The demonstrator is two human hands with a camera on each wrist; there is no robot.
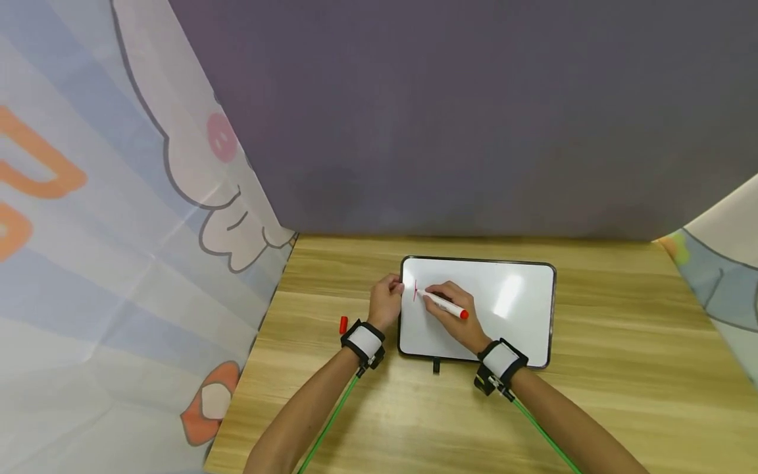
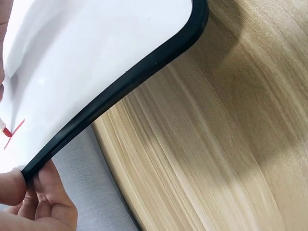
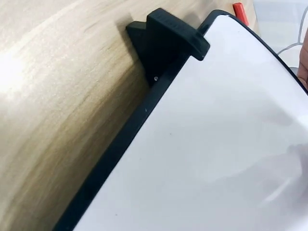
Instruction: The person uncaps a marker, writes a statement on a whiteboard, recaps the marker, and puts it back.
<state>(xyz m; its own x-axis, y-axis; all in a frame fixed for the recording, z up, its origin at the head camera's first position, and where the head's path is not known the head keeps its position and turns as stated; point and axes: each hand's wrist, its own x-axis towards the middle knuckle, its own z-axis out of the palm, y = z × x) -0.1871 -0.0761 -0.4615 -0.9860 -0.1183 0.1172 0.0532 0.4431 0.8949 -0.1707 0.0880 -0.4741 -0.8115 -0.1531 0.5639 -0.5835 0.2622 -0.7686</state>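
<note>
A whiteboard (image 1: 462,342) with a black frame lies on the wooden table. My left hand (image 1: 386,303) pinches its left edge; in the left wrist view, the thumb of the left hand (image 2: 45,202) is over the frame and the fingers are beneath. Across the board's left part, my right hand (image 1: 458,315) grips a white marker (image 1: 441,303) with a red end. The red marker tip (image 2: 6,132) meets a thin red line (image 2: 18,126) on the white surface. A red cap (image 1: 343,324) lies left of the board, near the left wrist.
A black clip-like piece (image 3: 173,36) sits on the board's near edge. The wooden table (image 1: 331,421) ends at a dark grey panel (image 1: 462,131) behind. A cartoon-printed sheet (image 1: 136,283) hangs at the left, another at the right. Green cables (image 1: 331,421) trail from both wrist straps.
</note>
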